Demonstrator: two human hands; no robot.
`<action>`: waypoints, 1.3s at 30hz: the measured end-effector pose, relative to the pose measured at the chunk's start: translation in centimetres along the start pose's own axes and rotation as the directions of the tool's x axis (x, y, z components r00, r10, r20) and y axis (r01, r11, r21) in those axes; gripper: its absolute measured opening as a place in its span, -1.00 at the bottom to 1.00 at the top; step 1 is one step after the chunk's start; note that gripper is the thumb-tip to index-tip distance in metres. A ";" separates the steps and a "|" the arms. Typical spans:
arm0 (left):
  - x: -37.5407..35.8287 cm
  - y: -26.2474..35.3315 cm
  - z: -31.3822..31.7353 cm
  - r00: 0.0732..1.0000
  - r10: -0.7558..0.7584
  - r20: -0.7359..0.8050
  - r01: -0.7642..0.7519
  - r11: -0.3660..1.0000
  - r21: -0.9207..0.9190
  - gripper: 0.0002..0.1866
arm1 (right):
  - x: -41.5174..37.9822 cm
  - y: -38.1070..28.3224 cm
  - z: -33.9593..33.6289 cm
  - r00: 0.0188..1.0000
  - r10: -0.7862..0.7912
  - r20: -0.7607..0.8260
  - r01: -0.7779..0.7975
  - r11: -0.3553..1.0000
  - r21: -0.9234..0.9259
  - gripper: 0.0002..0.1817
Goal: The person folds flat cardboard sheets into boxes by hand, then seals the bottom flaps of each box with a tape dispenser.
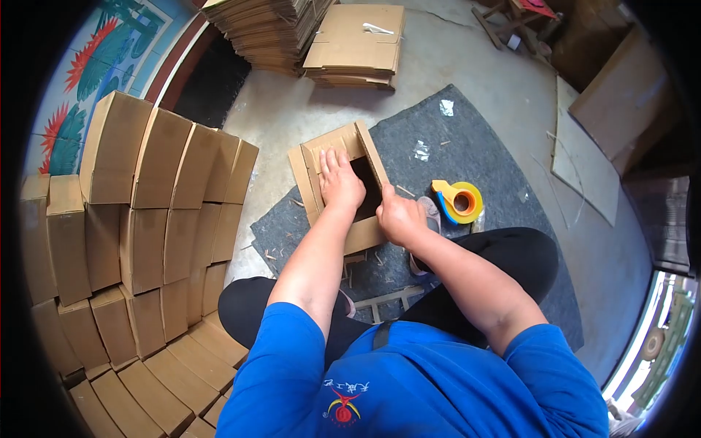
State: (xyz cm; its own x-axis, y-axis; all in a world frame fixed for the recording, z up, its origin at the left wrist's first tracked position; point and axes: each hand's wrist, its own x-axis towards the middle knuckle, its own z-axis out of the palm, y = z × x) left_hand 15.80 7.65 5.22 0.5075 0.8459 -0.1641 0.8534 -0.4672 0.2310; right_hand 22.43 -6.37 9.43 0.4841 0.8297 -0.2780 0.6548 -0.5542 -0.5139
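An open cardboard box [305, 186] stands in front of me, its flaps folded outward around a dark opening. My left hand [340, 181] lies over the box's left side, fingers stretched out flat against the cardboard. At the right edge, my right hand [401, 217] is closed on the box wall, with one finger extended along the cardboard; its other fingertips are partly hidden. Just right of that hand, a tape dispenser [441, 191] with a roll of yellow tape rests on the dark mat [496, 182].
Stacked cardboard boxes [109, 241] form a wall at my left. Flat cardboard bundles [354, 44] lie ahead, a taller pile [266, 33] beside them. Scraps of clear tape [421, 151] and cardboard bits dot the mat. Large boards [584, 157] lean at the right.
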 end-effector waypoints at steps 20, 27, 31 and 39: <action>-13.7 -0.2 3.4 0.952 0.167 0.257 -0.169 0.986 -0.015 -0.09 | -1.0 0.2 1.7 0.973 -0.141 -0.181 0.129 0.989 -0.077 -0.34; -16.8 -1.5 -0.9 0.928 0.365 -0.076 -0.369 0.874 -0.316 -0.52 | -0.7 -0.1 1.2 0.988 -0.089 -0.126 0.086 0.996 -0.033 -0.26; -17.0 -2.1 -3.9 0.821 0.035 -0.570 -0.228 0.936 -0.269 -0.30 | -0.7 -0.2 1.3 0.990 -0.088 -0.114 0.091 0.996 0.017 -0.25; -11.7 -1.2 4.1 0.992 -0.054 -0.117 -0.025 0.809 -0.588 -0.18 | -0.5 0.6 5.3 0.960 -0.260 -0.106 0.248 0.962 -0.114 -0.29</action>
State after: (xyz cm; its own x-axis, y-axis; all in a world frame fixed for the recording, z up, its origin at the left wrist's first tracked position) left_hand 9.30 -2.69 2.95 0.4430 0.8943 -0.0635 0.6079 -0.2476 0.7544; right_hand 19.49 -6.79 4.98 0.3559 0.9333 -0.0472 0.8162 -0.3351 -0.4706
